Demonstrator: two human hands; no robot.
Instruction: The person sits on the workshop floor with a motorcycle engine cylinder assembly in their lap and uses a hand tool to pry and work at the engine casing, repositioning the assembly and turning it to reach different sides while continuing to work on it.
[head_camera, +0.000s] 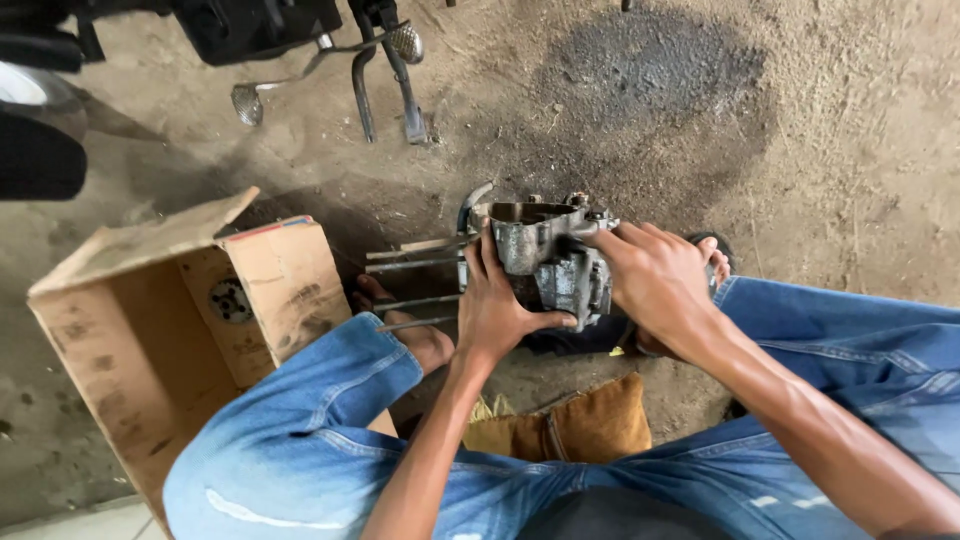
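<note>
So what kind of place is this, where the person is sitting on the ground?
Probably a small motorbike repair spot. Both hands, left hand and right hand, hold a greasy grey metal engine block. There is a dark oil stain on the dirt floor, and a motorbike's black metal footpegs and stand are close by.

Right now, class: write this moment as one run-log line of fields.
left hand: grips engine casing | right hand: on casing's right side | studs: project left | cardboard box: open, left | floor: dirt
</note>
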